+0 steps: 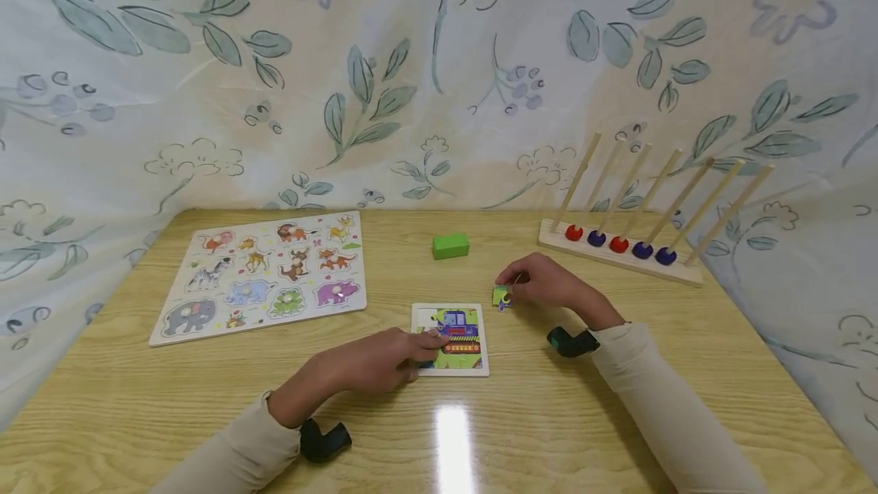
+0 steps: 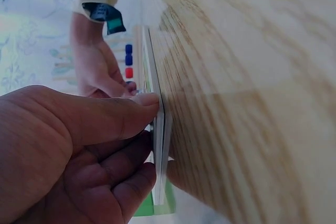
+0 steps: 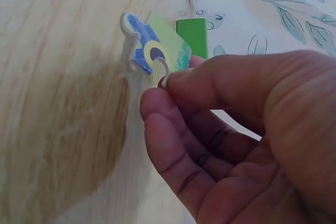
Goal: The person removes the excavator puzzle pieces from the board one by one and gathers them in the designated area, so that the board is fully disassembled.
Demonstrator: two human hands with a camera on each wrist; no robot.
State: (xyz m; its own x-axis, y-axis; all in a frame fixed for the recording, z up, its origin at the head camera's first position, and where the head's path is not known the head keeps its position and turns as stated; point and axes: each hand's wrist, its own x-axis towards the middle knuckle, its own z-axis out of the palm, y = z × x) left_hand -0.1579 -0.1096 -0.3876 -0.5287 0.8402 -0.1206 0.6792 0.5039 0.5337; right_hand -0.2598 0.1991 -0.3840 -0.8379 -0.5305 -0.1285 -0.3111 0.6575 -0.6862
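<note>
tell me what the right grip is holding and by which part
The right grip pinches a flat green, blue and yellow jigsaw piece by the edge near its yellow arc.

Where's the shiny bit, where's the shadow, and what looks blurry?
Head view: white glare on the table, below the small puzzle; right wrist view: dark shadow on the table's left part; left wrist view: the flowery backdrop looks blurry.

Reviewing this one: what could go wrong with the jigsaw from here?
The right hand pinches the jigsaw piece near one edge, so it might twist or drop. The left hand reaches over the left part of the vehicle jigsaw tray, so it could get in the way of placing the piece or nudge the tray.
</note>
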